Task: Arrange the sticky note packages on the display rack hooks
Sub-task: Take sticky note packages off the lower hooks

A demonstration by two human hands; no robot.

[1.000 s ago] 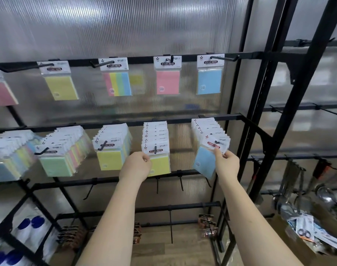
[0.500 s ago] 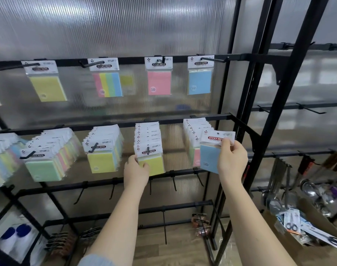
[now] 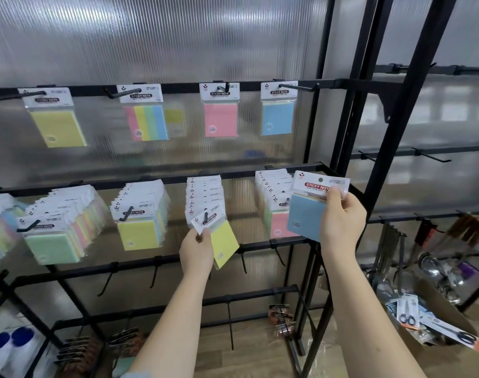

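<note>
R hand [image 3: 342,222]: I've got fingers clamped on the blue pkg [image 3: 307,214] by its header card, held free of the hooks, just R of the pink stack [image 3: 279,214].
L hand [image 3: 196,249]: fingers pinching the tilted yellow pkg [image 3: 223,241], front of its hook [image 3: 205,218], lower corner of header.
Rack [image 3: 322,83]: top row w/ single pkgs, above both hands.

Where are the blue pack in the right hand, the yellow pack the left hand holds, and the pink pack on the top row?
Blue pack [image 3: 305,218]: head view, on its blue face.
Yellow pack [image 3: 224,241]: head view, on its yellow face.
Pink pack [image 3: 220,120]: head view, on its pink face.
</note>
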